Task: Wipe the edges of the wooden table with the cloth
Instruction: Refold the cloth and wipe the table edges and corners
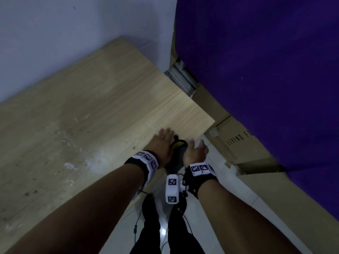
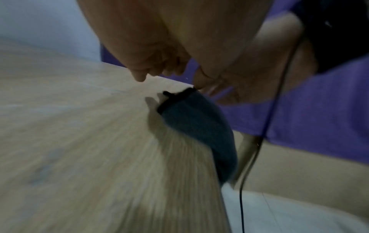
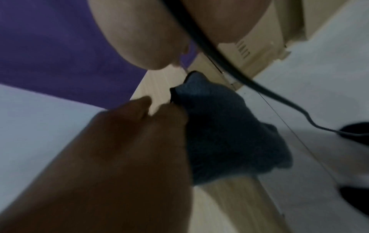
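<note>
The cloth [image 1: 176,154] is draped over the edge of the wooden worktop [image 1: 82,114], near the corner at 3 o'clock of the board in the head view. Its long axis is laid along that edge, running from about 12 o'clock down to 6 o'clock, with the lower end hanging below the board toward the floor [image 1: 216,173]. The cloth [image 2: 199,126] is seen as dark blue-grey with a fuzzy weave, a black stitched hem and a small black loop at its far end; a patch of yellow is shown on its upper side in the head view. In the right wrist view the cloth [image 3: 225,130] is bunched against the side face of the board.

The left hand [image 1: 163,143] is laid on the worktop top at 9 o'clock of the cloth, fingers extended and touching the cloth's side. The right hand [image 1: 195,150] is held at 3 o'clock of the cloth, off the board's edge, fingers loosely spread and not wrapped round it; whether the palm is touching the cloth cannot be told.

A purple fabric [image 1: 266,70] and cardboard boxes [image 1: 236,142] are seen at 2 o'clock.
</note>
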